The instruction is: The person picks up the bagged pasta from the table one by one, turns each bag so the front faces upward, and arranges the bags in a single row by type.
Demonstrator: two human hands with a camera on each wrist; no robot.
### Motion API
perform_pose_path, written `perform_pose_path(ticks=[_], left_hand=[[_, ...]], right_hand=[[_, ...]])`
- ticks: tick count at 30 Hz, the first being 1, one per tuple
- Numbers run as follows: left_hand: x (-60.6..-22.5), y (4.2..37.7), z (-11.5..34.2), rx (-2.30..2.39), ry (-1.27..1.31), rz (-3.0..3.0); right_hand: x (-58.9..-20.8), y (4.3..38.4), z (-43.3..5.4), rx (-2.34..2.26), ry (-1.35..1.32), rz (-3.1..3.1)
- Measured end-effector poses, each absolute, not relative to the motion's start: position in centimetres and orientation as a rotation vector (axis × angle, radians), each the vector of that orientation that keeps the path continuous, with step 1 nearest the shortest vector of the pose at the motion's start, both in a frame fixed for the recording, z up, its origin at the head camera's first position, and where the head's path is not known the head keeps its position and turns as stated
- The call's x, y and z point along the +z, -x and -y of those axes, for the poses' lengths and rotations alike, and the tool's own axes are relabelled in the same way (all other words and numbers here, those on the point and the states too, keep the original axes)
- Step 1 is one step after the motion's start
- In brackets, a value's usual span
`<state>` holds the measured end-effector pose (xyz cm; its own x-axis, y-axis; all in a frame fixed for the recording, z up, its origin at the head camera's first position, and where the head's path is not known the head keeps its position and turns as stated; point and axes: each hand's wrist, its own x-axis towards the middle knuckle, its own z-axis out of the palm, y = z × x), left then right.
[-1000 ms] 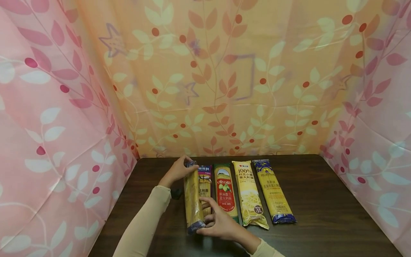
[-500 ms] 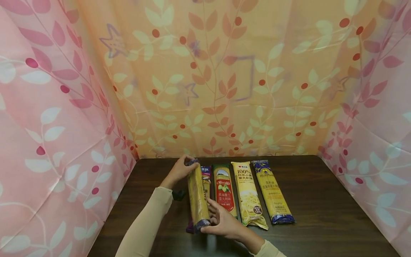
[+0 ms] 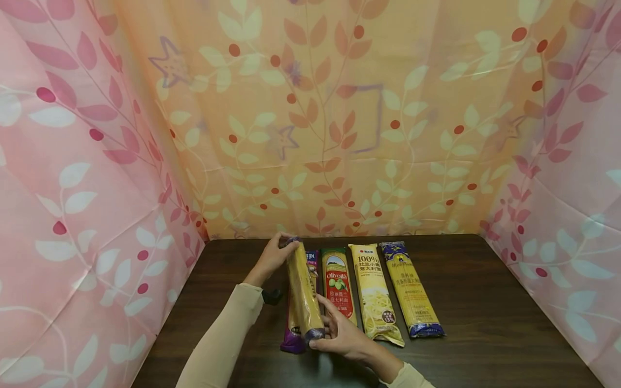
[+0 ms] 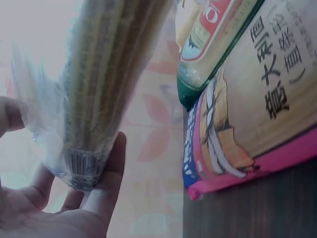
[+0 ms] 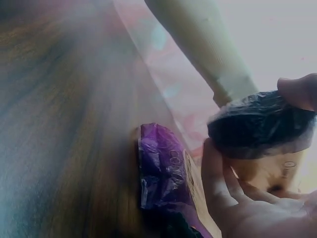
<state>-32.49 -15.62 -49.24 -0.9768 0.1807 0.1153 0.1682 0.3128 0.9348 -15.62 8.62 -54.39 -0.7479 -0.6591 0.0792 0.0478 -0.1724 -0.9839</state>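
Note:
My left hand (image 3: 271,258) holds the far end of a pack of spaghetti (image 3: 304,291) with dark blue ends. Its near end is gripped by my right hand (image 3: 342,335), thumb on the blue wrapper and fingers beneath. The pack is raised and tilted, partly covering a purple-ended pasta pack (image 3: 292,343) lying on the table. In the left wrist view, fingers surround the barcoded end of the clear-wrapped spaghetti, apart from the pink-edged pasta pack (image 4: 257,119). The right wrist view shows the dark end (image 5: 260,126) between thumb and fingers.
To the right lie a red-and-green Olivoila pasta pack (image 3: 338,283), a pale yellow pasta pack (image 3: 375,293) and a yellow pack with blue ends (image 3: 413,291), side by side. The dark wooden table (image 3: 490,323) is enclosed by patterned curtains (image 3: 310,134) behind and at both sides.
Both hands have shifted the spaghetti pack rightward over the purple-ended pack, whose near end has come into sight at left. The other packs lie where they were.

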Motion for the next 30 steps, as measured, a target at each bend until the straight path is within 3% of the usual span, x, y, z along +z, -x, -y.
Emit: perform_pose_path(ticks=[13, 30], left_hand=[[-49.5, 32.5, 14.9, 2.045, -0.281, -2.267], [-49.0, 32.1, 16.7, 1.802, -0.296, -2.453]], right_hand=[[-54.8, 15.7, -8.4, -1.984, 0.765, -1.738], [-54.6, 16.0, -7.4, -1.853, 0.831, -1.851]])
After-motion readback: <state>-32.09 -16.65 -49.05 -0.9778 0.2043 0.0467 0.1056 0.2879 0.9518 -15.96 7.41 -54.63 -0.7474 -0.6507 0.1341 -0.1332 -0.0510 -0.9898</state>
